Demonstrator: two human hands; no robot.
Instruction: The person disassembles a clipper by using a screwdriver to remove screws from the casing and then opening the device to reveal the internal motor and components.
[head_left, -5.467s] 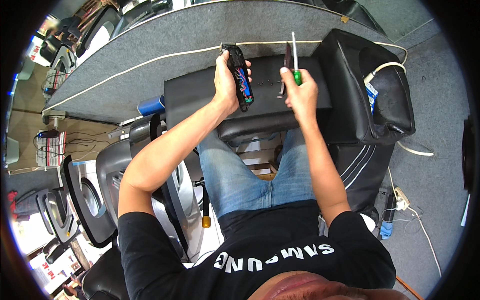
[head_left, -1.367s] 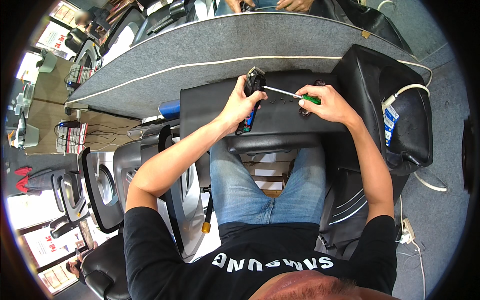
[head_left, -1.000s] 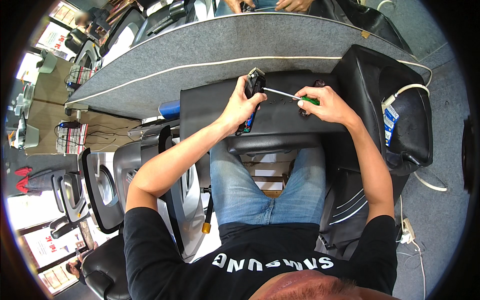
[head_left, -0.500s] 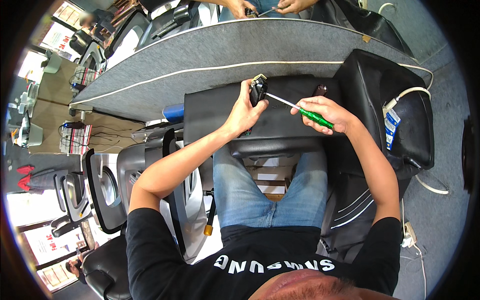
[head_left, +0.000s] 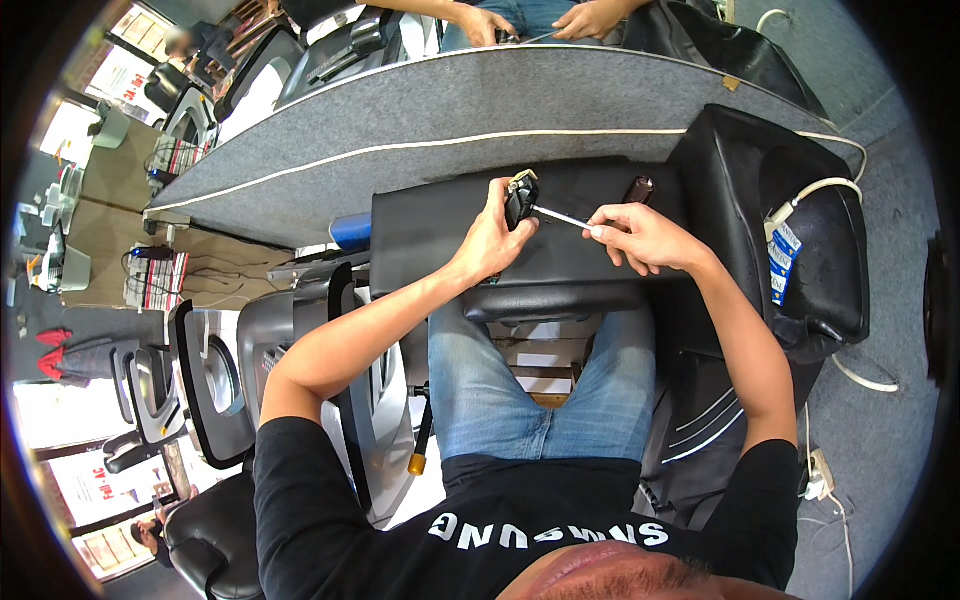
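Observation:
My left hand (head_left: 490, 240) grips a black hair clipper (head_left: 519, 204) with a gold-coloured blade end pointing away from me. From the right, my right hand (head_left: 645, 238) pinches a screwdriver (head_left: 562, 217). The shaft's tip meets the clipper's side; whether it sits in a screw is too small to tell. The screwdriver's handle is hidden under my right hand. Both hands are above a black padded bench top (head_left: 430, 225). A dark brown shiny piece (head_left: 640, 189), perhaps a clipper housing, lies on the padding beyond my right hand.
A black padded armrest (head_left: 720, 180) stands at the right, with a white cable (head_left: 828, 180) and a blue-and-white packet (head_left: 783, 262) on it. A mirror edge (head_left: 560, 52) curves along the far side. Salon chairs (head_left: 210, 385) stand to the left. A blue roll (head_left: 350, 231) sits by the bench's left end.
My right hand has shifted left and turned over the screwdriver, so its green handle no longer shows. The clipper in my left hand has turned slightly and sits a little lower in view.

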